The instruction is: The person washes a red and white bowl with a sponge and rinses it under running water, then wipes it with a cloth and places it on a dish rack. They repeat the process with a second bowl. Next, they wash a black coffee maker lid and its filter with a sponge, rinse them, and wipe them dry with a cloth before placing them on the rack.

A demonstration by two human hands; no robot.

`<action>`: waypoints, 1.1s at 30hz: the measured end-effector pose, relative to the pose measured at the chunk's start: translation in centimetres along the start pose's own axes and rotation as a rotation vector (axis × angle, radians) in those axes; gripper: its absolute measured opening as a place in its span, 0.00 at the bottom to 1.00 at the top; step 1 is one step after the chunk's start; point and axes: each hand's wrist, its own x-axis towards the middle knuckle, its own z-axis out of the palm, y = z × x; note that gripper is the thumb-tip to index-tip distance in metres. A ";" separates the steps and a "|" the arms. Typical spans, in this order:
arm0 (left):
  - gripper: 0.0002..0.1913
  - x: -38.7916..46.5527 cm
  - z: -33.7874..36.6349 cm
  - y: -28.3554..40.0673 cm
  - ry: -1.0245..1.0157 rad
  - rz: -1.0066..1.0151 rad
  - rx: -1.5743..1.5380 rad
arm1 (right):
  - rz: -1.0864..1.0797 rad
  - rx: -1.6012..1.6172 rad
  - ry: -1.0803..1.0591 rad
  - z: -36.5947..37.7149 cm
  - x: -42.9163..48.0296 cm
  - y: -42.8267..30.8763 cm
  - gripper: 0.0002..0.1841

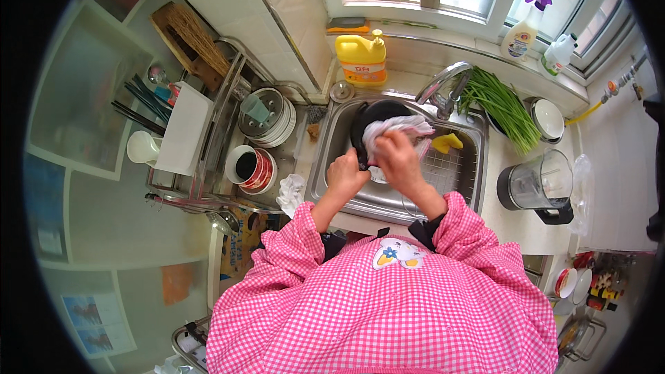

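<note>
Over the stainless steel sink (358,200), my left hand (347,176) is closed around the handle of a black pan (385,109), which is tilted in the left part of the sink. My right hand (399,158) grips a white and pink cloth (395,125) against the pan; the cloth hides much of its inside. Beneath my hands a small white item (378,175) shows in part. A yellow cloth or sponge (447,143) lies on the wire rack (441,171) in the sink's right part. The chrome faucet (444,88) arches at the sink's back edge.
A yellow detergent jug (362,59) stands behind the sink. Stacked plates (280,119) and red-patterned bowls (260,170) are at left, near a crumpled white cloth (291,193). Green stalks (501,109), a white bowl (548,119) and a blender jug (543,179) sit at right. A spray bottle (522,31) stands on the sill.
</note>
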 end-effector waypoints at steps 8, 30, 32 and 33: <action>0.07 -0.3 -3.0 -3.8 -0.266 -0.426 -0.993 | 0.699 0.410 0.130 -3.6 -3.2 6.9 0.11; 0.21 -1.5 -0.6 -0.8 -0.417 -0.417 -1.063 | 1.057 1.218 0.392 -0.5 2.2 1.2 0.12; 0.30 -1.8 0.1 -0.4 -0.159 -0.395 -0.938 | 1.033 1.242 0.480 0.3 2.1 1.1 0.11; 0.33 -1.8 0.4 -0.2 -0.102 -0.257 -0.854 | 1.065 1.235 0.531 0.6 2.1 1.2 0.11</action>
